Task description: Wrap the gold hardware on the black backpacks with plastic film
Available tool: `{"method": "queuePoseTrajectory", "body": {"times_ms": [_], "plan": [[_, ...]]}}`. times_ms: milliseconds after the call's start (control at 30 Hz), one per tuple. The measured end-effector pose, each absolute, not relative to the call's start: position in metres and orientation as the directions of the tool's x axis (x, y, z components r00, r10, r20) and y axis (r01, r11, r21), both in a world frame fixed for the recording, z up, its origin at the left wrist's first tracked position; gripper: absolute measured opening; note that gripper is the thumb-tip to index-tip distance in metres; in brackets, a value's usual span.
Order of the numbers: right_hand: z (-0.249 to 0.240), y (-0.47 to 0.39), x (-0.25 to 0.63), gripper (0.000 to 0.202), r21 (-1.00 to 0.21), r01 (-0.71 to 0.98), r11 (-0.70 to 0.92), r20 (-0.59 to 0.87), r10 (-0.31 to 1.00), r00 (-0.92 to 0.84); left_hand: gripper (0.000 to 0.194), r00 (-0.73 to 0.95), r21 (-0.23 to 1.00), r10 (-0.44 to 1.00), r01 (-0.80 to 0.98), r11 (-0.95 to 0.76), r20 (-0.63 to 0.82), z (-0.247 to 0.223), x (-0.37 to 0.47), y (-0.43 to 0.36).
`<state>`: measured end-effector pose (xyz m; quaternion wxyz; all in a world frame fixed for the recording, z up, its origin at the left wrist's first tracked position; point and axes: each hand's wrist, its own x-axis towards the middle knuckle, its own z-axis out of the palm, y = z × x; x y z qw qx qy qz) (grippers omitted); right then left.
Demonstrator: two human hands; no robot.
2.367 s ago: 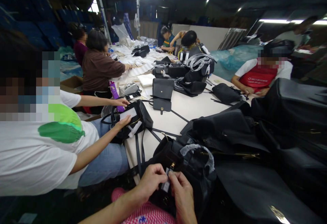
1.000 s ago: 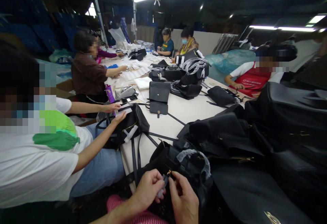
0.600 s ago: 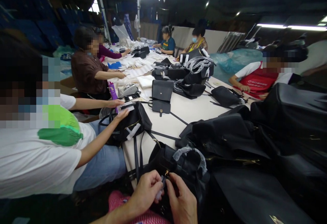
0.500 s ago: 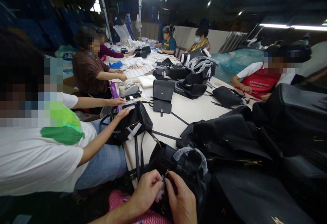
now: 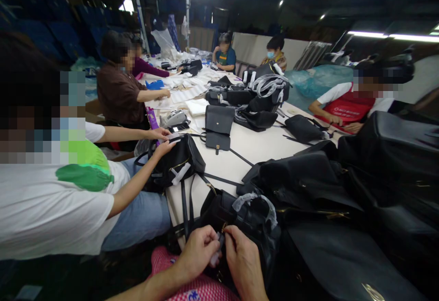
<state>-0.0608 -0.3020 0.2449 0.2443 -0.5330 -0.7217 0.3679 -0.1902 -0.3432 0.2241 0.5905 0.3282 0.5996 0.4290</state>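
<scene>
A black backpack [image 5: 255, 239] sits in front of me at the table's near edge, its carry handle wrapped in whitish plastic film [image 5: 259, 199]. My left hand [image 5: 200, 250] is closed in a pinch on a small translucent wrapping strip [image 5: 216, 251] at the bag's front. Beside it, my right hand [image 5: 242, 255] has thumb and finger closed at a gold-coloured zipper pull [image 5: 223, 228] on the bag. The fingertips of both hands nearly meet, and part of the strip is hidden by them. Pink checked cloth [image 5: 202, 289] shows under my forearms.
Black bags [image 5: 308, 182] are heaped on my right. At left, a co-worker's hands [image 5: 164, 143] hold white material over another black bag [image 5: 185, 159]. More bags [image 5: 254, 95] and white sheets [image 5: 192, 93] lie along the table [image 5: 254, 145]; several people sit around it.
My right hand has shifted slightly up and left at the zipper pull. My left hand keeps its pinch nearly in place. A far co-worker has raised a hand toward the head.
</scene>
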Motion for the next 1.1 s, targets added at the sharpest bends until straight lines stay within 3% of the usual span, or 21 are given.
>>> {"method": "queuePoseTrajectory", "body": {"times_ms": [333, 500, 567, 867, 1100], "plan": [[0.248, -0.3, -0.061, 0.022, -0.852, 0.517, 0.087, -0.076, 0.955, -0.285, 0.026, -0.066, 0.84, 0.856, -0.242, 0.485, -0.513, 0.218, -0.19, -0.34], [0.233, -0.31, -0.056, 0.031, -0.901, 0.285, -0.327, -0.395, 0.891, -0.226, 0.03, -0.061, 0.831, 0.846, -0.238, 0.502, -0.529, 0.22, -0.195, -0.345], [0.228, -0.315, -0.055, 0.035, -0.889, 0.215, -0.405, -0.449, 0.865, -0.226, 0.032, -0.05, 0.813, 0.832, -0.252, 0.525, -0.553, 0.221, -0.195, -0.347], [0.235, -0.316, -0.055, 0.025, -0.934, 0.327, -0.146, -0.245, 0.927, -0.284, 0.035, -0.077, 0.82, 0.834, -0.254, 0.513, -0.546, 0.221, -0.192, -0.348], [0.233, -0.309, -0.054, 0.023, -0.921, 0.361, -0.148, -0.266, 0.916, -0.301, 0.038, -0.074, 0.809, 0.827, -0.27, 0.522, -0.558, 0.218, -0.19, -0.348]]}}
